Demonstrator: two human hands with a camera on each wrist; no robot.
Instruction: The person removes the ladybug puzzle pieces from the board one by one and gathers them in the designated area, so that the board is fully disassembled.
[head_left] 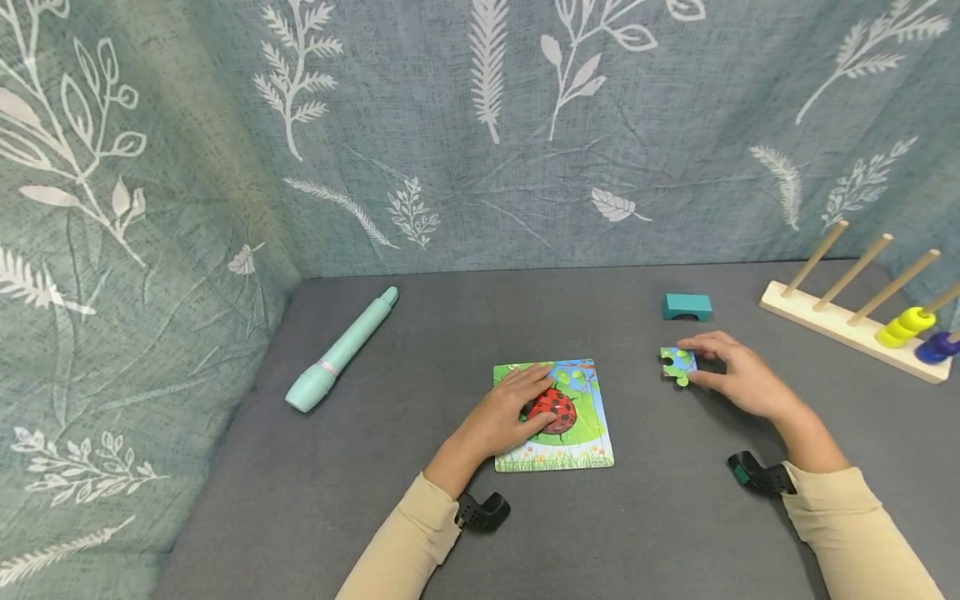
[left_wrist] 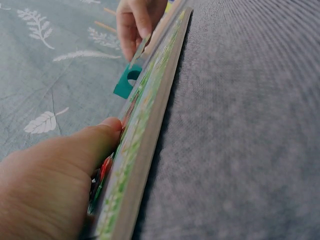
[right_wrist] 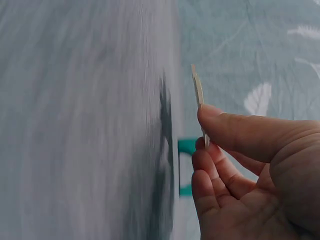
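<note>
Red-ladybird puzzle board [head_left: 566, 417] flat on grey tabletop [head_left: 630, 533]; left hand [head_left: 506, 414] laid across its left part, fingers extended. Right hand [head_left: 738, 377] pinches jigsaw piece [head_left: 681, 364] above tabletop, near teal arch block [head_left: 687, 306].

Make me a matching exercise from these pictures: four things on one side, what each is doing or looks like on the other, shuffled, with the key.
Things:
1. Left hand
2. Right hand
3. Arched block
4. Peg stand

Descriptions:
A. Teal
B. Pinches a puzzle piece
C. Bears yellow rings and blue rings
D. Rests on the ladybird board

Pairs: 1-D, 2-B, 3-A, 4-C
</note>
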